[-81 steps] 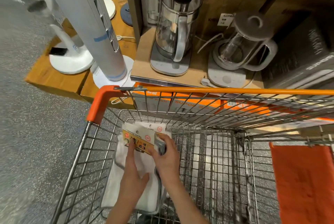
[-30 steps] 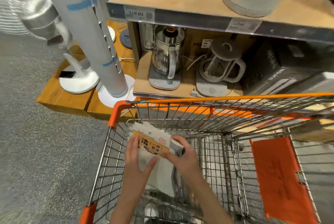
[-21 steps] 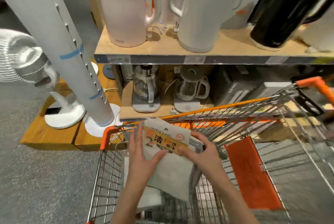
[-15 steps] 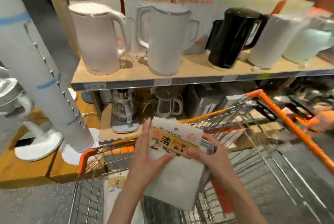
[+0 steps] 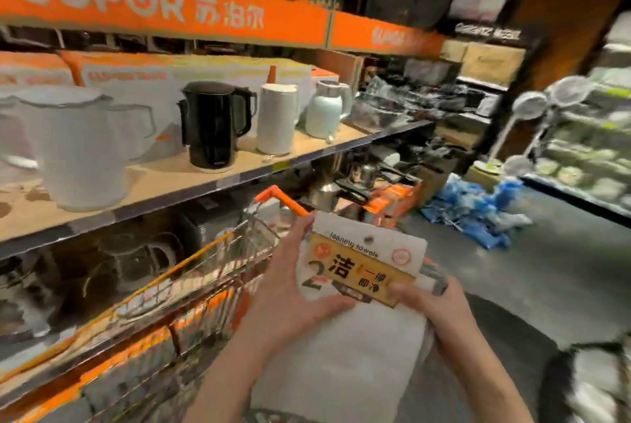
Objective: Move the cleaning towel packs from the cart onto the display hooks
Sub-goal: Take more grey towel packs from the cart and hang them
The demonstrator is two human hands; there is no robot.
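I hold a stack of cleaning towel packs (image 5: 345, 347) in front of me, white cloth under a white and yellow header card with a hang hole. My left hand (image 5: 290, 299) grips the card's left side, thumb across its lower edge. My right hand (image 5: 433, 306) grips the right side, fingers curled round the stack's edge. The orange-rimmed wire cart (image 5: 191, 289) lies to the left and below the packs. No display hooks are in view.
A wooden shelf (image 5: 170, 180) on the left carries white, black and pale green kettles (image 5: 215, 125) under an orange brand banner. Blue wrapped bundles (image 5: 478, 214) lie on the grey floor ahead. Standing fans (image 5: 526, 125) and a chilled case stand on the right.
Both hands lifted the towel packs up out of the cart. My view swung up and to the right, from the cart's basket to the aisle ahead.
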